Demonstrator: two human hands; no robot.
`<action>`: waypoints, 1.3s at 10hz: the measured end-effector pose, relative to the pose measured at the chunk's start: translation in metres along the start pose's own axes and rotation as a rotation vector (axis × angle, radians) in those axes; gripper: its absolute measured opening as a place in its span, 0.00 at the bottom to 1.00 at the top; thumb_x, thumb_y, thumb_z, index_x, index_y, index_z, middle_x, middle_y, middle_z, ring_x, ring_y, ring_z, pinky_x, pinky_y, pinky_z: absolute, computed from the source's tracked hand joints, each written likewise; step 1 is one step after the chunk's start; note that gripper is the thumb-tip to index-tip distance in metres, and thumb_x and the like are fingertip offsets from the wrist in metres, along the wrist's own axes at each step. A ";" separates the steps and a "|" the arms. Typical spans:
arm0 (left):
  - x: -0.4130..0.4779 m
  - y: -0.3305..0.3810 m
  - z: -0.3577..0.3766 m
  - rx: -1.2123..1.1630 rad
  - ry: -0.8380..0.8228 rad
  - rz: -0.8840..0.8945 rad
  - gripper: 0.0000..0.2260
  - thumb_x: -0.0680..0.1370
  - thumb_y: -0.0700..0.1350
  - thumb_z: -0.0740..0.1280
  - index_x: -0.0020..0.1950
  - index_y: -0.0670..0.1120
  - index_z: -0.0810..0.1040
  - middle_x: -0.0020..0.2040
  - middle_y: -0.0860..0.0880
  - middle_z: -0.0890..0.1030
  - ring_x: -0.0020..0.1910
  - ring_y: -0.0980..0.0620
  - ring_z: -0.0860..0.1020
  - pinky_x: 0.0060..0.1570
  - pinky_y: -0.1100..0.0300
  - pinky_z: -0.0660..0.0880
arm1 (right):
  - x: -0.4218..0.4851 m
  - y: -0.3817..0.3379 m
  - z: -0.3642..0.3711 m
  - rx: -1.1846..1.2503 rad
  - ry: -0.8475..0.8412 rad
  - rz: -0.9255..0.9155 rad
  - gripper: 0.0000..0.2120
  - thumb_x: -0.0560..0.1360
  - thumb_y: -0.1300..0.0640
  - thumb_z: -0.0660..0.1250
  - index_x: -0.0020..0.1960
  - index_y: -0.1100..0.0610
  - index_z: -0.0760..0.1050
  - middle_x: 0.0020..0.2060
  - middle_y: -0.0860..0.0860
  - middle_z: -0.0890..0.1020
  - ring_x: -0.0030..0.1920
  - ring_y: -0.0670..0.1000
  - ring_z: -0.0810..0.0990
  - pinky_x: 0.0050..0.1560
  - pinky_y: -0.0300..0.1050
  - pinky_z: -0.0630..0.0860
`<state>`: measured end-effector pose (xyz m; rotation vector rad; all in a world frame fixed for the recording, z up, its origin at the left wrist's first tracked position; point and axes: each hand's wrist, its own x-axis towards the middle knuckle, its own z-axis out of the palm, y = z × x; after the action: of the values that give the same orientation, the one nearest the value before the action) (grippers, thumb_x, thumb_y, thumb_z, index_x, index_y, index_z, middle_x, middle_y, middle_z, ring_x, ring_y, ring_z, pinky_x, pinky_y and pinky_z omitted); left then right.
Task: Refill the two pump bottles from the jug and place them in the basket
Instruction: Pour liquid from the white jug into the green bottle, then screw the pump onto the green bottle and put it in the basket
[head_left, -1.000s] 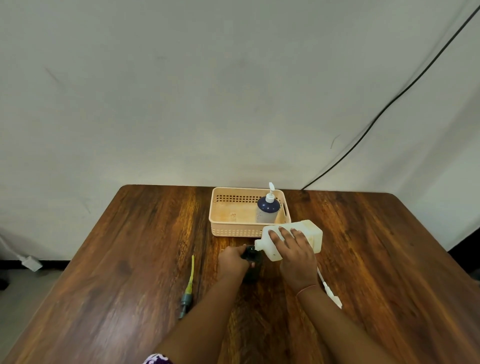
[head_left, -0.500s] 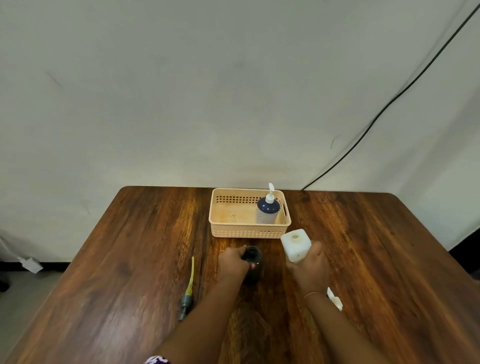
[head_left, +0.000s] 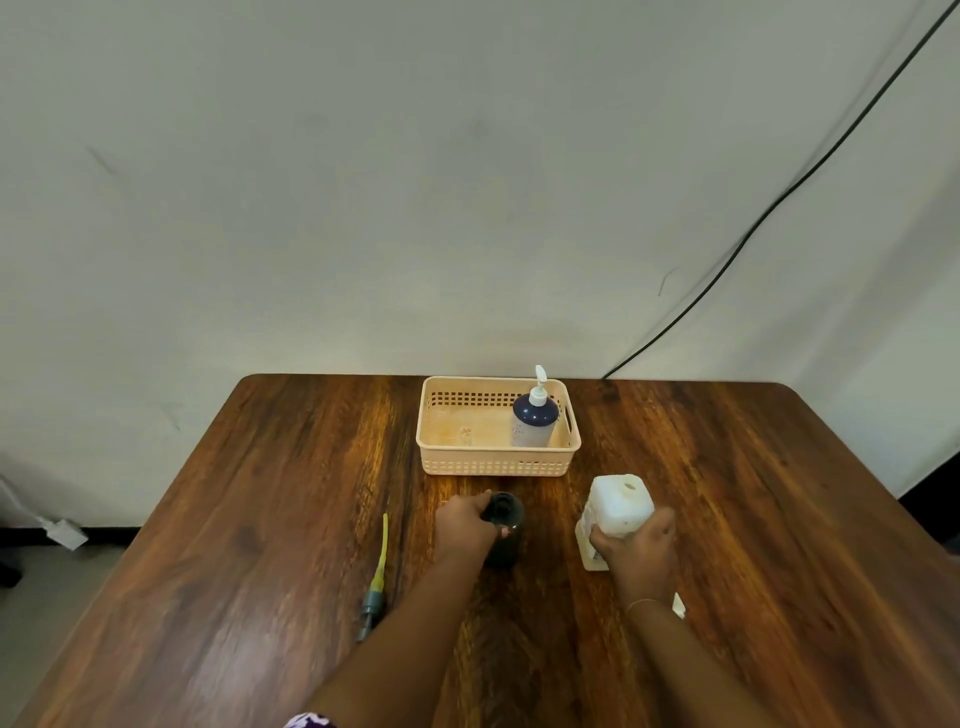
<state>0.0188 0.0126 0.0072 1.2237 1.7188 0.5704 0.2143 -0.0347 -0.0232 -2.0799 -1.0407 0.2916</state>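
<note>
A dark pump bottle (head_left: 505, 525) stands upright on the table with its neck open and no pump on it; my left hand (head_left: 465, 527) grips its left side. My right hand (head_left: 638, 545) holds the white jug (head_left: 618, 512), which stands upright on the table to the right of the bottle. A yellow-tubed pump head (head_left: 376, 577) lies flat on the table to the left. In the peach basket (head_left: 441, 457) behind, a dark blue pump bottle (head_left: 534, 418) with a white pump stands at the right end.
A small white piece (head_left: 678, 606) lies on the table behind my right wrist, mostly hidden. A black cable (head_left: 753, 228) runs down the wall to the table's far edge. The wooden table (head_left: 234, 545) ends close on the left.
The jug was tilted with its spout over the dark bottle's neck; my right hand has turned it upright and moved it right, down to the table. My left hand stayed on the bottle.
</note>
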 end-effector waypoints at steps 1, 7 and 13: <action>0.000 0.000 0.000 -0.006 0.002 0.002 0.25 0.72 0.39 0.72 0.67 0.48 0.72 0.65 0.48 0.75 0.64 0.47 0.73 0.61 0.50 0.76 | -0.001 0.002 0.000 -0.007 -0.010 -0.001 0.40 0.59 0.51 0.79 0.62 0.57 0.60 0.58 0.59 0.73 0.58 0.62 0.75 0.49 0.58 0.79; -0.011 -0.028 -0.034 0.050 0.145 0.192 0.26 0.77 0.42 0.66 0.74 0.48 0.63 0.59 0.44 0.80 0.54 0.50 0.79 0.50 0.62 0.72 | -0.084 -0.089 0.055 -0.081 -0.067 -0.832 0.22 0.72 0.56 0.60 0.65 0.58 0.66 0.66 0.60 0.69 0.68 0.57 0.65 0.69 0.53 0.64; -0.004 -0.121 -0.081 0.074 0.228 -0.323 0.12 0.75 0.37 0.65 0.56 0.36 0.80 0.55 0.36 0.81 0.55 0.39 0.79 0.57 0.51 0.75 | -0.149 -0.110 0.121 -0.079 -1.260 -0.410 0.35 0.71 0.68 0.64 0.74 0.60 0.53 0.73 0.57 0.61 0.73 0.54 0.59 0.73 0.44 0.56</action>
<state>-0.1092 -0.0280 -0.0477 0.9294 2.0947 0.4679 -0.0060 -0.0424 -0.0439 -1.5556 -2.1480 1.4530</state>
